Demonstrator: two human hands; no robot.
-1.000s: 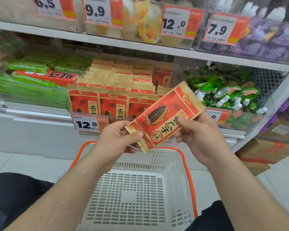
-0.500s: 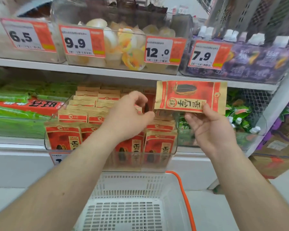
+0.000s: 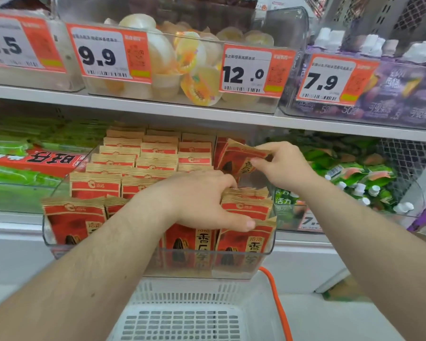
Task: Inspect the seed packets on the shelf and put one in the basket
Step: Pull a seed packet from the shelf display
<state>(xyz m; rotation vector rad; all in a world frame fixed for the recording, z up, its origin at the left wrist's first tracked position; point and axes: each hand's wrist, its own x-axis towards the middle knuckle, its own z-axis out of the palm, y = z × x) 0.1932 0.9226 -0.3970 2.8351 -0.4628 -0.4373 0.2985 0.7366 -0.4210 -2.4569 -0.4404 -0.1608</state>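
A: Head view, obs. 1. Clear bin (image 3: 268, 244) on the lower shelf (image 3: 207, 119), filled with upright rows of red-and-tan seed packets (image 3: 155, 153). State of the hands?

B: Right hand (image 3: 284, 166) pinches one tilted seed packet (image 3: 239, 158) by its upper edge, thumb and fingers curled onto it. The packet sits over the back right of the bin, above the rows.

A: Obs. 2, left hand?

B: Left hand (image 3: 202, 200) reaches into the bin, palm down. Fingers go in between the packets of the right-hand column; thumb lies straight across the top of a front packet (image 3: 246, 239). Whether the fingers actually grip a packet cannot be told, since their tips are hidden.

A: Obs. 3, basket?

B: White slotted basket (image 3: 182, 316) with an orange handle (image 3: 276, 299) directly below the bin, under both forearms. The visible part of the basket shows bare mesh floor.

A: Surroundings?

B: Green packs (image 3: 15, 146) left of the bin, green spouted pouches (image 3: 362, 175) right. Upper shelf bins carry price tags 9.9 (image 3: 106, 54), 12.0 (image 3: 253, 70), 7.9 (image 3: 330, 80).
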